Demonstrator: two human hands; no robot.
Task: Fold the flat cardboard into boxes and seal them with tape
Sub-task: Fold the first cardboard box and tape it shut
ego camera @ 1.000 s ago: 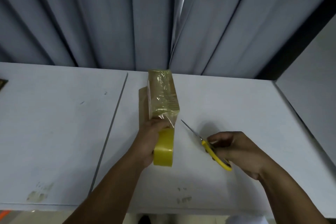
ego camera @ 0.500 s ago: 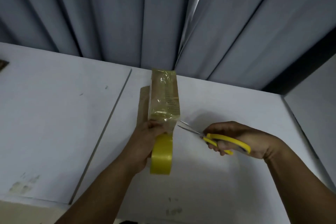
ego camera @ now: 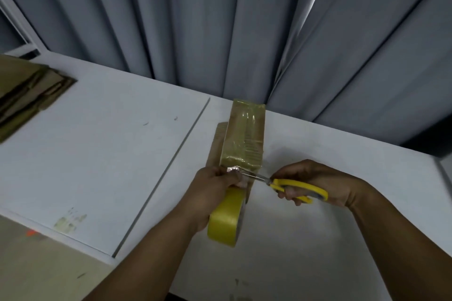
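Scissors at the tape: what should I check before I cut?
1. Left hand holds the yellow tape roll: ok.
2. Right hand grips the yellow-handled steel scissors: ok.
3. Blades reach the tape between roll and tape-wrapped brown cardboard box: ok.
4. Left thumb clear of blade tips: cannot tell.
5. Box stands on the white table: ok.

A grey pleated fabric curtain (ego camera: 195,19) hangs behind two white flat tables (ego camera: 97,154) that stand side by side, with a thin dark gap (ego camera: 166,168) between them. The left table has a yellowish smudge (ego camera: 69,221) near its front edge. Below it is the beige floor (ego camera: 36,266) with a small orange mark (ego camera: 30,232).
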